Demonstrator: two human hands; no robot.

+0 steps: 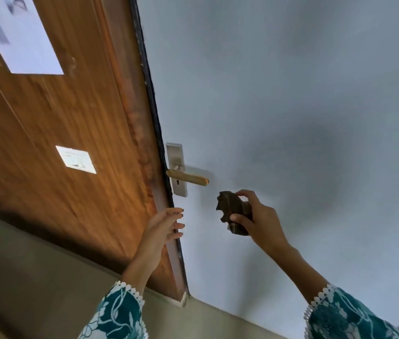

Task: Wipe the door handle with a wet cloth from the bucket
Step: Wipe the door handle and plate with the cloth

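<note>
Fingers [245, 217] of my right hand [262, 223] are clamped around the cloth [232, 211], a dark brown wad bunched in the grip with a ragged edge sticking out toward the door; the left hand's fingers [177, 225] are spread a little and hold nothing, resting at or just against the door edge [169, 192] below the lock plate [177, 167]. I cannot tell whether they actually press on the wood. The door handle [188, 177], a pale gold lever, juts out from the plate over the grey wall [291, 118], and the cloth sits just below and to the right of its free tip, near it but not touching. The bucket is nowhere in view. I judge the cloth-fetching step done and the approach to the handle under way, with the wiping itself not yet begun. The next move calls for me to lift the wad up and left onto the lever, wrap it around the bar, and run it along from tip to plate, while my left hand steadies the door so it does not swing under the pressure.
</note>
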